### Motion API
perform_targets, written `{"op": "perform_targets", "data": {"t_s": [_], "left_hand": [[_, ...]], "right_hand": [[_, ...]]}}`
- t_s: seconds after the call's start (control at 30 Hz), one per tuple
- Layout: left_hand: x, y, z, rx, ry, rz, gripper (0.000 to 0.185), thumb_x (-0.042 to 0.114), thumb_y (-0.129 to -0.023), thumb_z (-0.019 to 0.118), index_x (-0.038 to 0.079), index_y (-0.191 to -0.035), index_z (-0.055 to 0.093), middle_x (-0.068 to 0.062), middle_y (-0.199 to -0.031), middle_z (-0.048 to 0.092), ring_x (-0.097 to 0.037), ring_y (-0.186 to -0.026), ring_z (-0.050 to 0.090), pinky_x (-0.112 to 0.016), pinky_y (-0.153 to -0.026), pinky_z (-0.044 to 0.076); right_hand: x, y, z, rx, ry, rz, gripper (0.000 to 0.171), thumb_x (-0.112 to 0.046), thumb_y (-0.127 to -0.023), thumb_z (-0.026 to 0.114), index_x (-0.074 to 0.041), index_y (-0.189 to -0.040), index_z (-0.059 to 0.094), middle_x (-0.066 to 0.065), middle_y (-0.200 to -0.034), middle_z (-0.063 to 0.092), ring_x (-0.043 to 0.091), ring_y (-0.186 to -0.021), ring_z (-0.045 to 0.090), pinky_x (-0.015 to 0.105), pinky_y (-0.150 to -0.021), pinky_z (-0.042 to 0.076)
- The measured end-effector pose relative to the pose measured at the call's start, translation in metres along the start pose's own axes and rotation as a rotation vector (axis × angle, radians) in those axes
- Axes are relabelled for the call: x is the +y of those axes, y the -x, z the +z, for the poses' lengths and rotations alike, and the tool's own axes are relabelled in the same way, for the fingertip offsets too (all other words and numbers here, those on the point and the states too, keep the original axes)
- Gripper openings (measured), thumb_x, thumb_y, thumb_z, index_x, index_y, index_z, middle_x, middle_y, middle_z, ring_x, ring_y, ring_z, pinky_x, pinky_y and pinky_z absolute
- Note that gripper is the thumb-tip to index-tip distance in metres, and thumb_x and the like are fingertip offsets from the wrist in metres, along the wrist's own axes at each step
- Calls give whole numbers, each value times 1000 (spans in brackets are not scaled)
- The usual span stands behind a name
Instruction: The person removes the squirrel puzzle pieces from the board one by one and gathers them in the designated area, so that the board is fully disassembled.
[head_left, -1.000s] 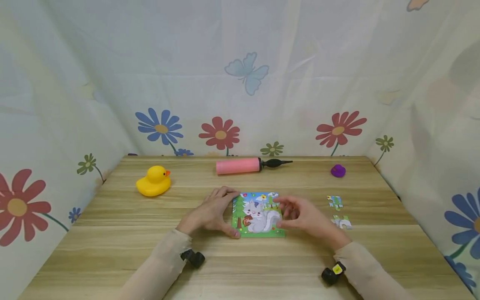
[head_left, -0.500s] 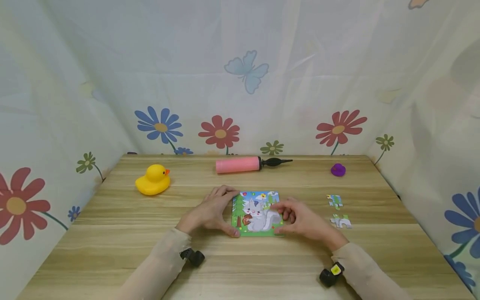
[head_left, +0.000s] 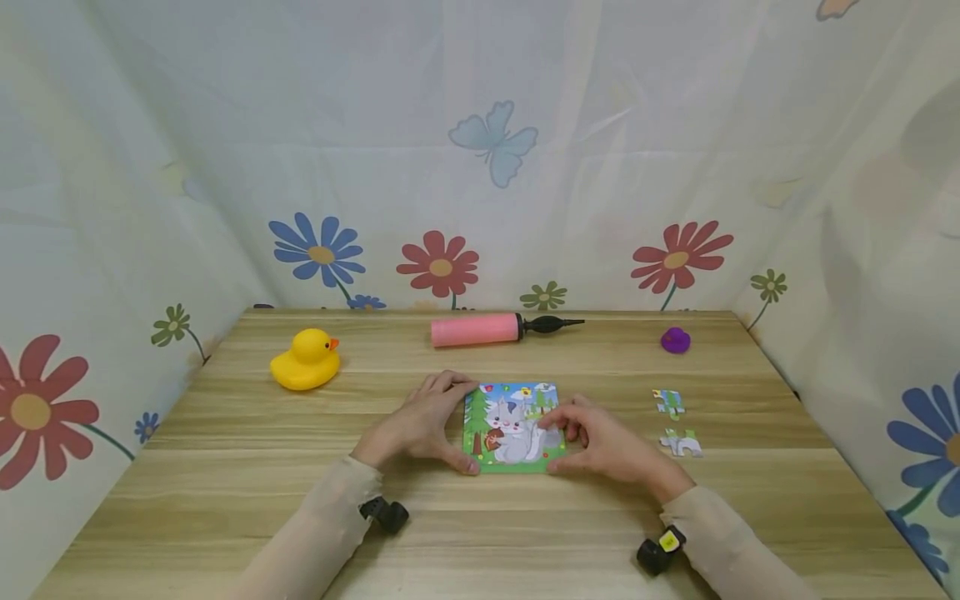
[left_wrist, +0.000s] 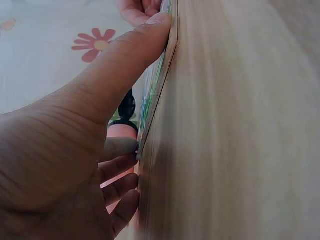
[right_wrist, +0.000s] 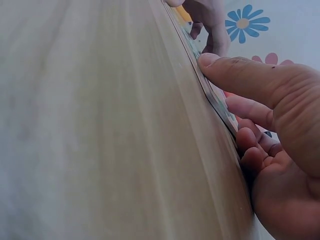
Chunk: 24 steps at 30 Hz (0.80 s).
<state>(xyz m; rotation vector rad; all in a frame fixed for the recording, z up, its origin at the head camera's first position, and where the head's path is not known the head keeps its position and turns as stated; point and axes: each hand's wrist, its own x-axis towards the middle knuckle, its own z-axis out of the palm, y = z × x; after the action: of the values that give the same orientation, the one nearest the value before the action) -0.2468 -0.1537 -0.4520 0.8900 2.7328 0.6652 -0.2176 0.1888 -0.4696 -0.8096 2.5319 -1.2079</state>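
A square jigsaw puzzle [head_left: 513, 446] showing a grey squirrel with a nut lies flat on the table in the head view. My left hand [head_left: 416, 427] spans its left side, thumb at the near corner and index finger at the far corner. In the left wrist view, that thumb [left_wrist: 135, 50] lies along the board's edge. My right hand [head_left: 611, 442] rests over the right side, index fingertip on the squirrel's tail and thumb by the near right corner. Its other fingers curl loosely, as the right wrist view shows; the right edge is partly hidden beneath them.
Loose jigsaw pieces [head_left: 670, 403] and a grey-and-green group [head_left: 681, 442] lie right of the right hand. Behind stand a yellow rubber duck [head_left: 306, 360], a pink hand pump [head_left: 480, 330] and a small purple duck [head_left: 676, 340]. A flowered curtain [head_left: 360, 167] surrounds the table.
My right hand has slid slightly left over the puzzle, its index fingertip moving from the upper right side onto the tail. The left hand has stayed in place.
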Motion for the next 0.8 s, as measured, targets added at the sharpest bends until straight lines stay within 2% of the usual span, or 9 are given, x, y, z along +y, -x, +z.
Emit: {"op": "perform_targets", "data": {"t_s": [0.3,0.8], "left_hand": [[0,1,-1,0,5,-4,131,61,-71,103,5,-171,40,-16,-173,36,-40,-159,31,-68,-131,28],[2,2,-2,5,4,5,133,60,-70,104,4,-171,39,-17,-173,36,-40,-158,32,-68,-129,30]], "right_hand": [[0,-3,2,-12,-22,-14,57,-27,-88,98,-14,-136,70,3,-108,63,24,-99,57,29,-83,50],[1,-1,2,2,-32,-12,61,-24,-86,98,-11,-139,72,2,-109,64,21,-96,57,26,-82,50]]}}
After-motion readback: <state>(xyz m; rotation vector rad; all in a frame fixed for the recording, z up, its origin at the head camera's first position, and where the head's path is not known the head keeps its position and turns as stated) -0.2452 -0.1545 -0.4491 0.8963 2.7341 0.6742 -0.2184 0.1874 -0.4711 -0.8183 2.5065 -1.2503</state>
